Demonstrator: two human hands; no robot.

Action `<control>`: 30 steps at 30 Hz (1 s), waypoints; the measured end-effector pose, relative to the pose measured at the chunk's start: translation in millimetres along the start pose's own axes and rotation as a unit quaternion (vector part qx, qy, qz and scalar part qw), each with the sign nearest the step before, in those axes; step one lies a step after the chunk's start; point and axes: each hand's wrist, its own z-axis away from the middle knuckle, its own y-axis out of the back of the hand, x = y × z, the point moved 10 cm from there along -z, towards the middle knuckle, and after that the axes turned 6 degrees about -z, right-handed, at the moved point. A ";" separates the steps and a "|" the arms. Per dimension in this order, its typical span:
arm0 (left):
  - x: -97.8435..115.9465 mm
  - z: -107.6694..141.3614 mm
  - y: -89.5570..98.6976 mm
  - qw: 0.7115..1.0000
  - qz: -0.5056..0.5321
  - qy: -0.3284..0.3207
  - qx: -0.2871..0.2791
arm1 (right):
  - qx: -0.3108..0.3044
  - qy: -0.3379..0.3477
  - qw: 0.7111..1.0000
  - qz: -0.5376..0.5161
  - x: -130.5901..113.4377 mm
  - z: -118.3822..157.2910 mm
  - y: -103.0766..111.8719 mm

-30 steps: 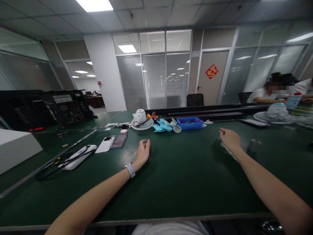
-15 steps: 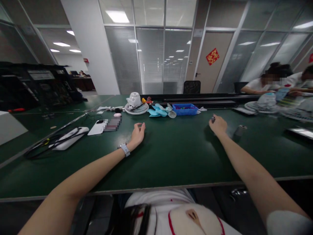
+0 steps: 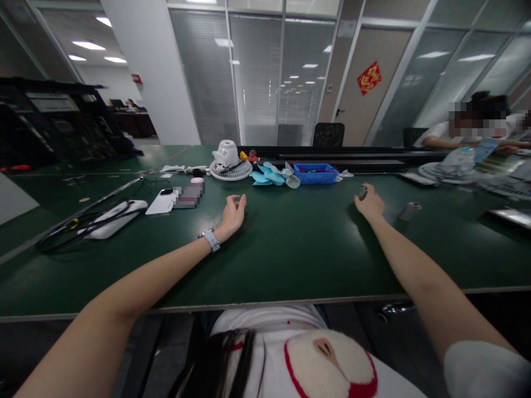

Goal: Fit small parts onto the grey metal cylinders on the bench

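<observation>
My left hand (image 3: 233, 214) rests on the green table (image 3: 282, 254) with its fingers loosely curved and apart, nothing in them. A watch with a pale strap is on that wrist. Farther to the right, my right hand (image 3: 370, 203) is closed round a small dark grey object (image 3: 363, 193); the fingers cover most of it, so its kind is unclear. Just right of that hand stands a small grey metallic cylinder (image 3: 410, 211). Beyond the hands lie light-blue fan blades (image 3: 269, 174), a blue plastic basket (image 3: 316, 173) and a white fan part (image 3: 227, 157) on a round grille.
To the left are a white phone (image 3: 161, 202), a white device (image 3: 118, 219) with black cable, and a dark open-frame machine (image 3: 62, 121). At the right lie a dark tablet-like object (image 3: 508, 218) and more fan parts (image 3: 450, 166). Another person (image 3: 440, 132) sits at the far right.
The view has tipped downward, so the table and its things sit higher in the picture. Both hands keep nearly the same place and pose on the table.
</observation>
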 end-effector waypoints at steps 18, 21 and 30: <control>6.3 1.8 4.9 0.998 0.035 -0.055 0.023 | -0.128 0.117 0.927 -0.333 -145.4 73.2 -41.9; 31.3 11.6 8.3 0.991 0.032 -0.129 0.020 | -0.228 0.190 0.853 -0.430 -213.5 129.9 -54.3; 84.5 29.5 -22.1 0.971 0.052 -0.224 -0.070 | -0.268 0.276 0.839 -0.385 -257.2 185.9 -50.5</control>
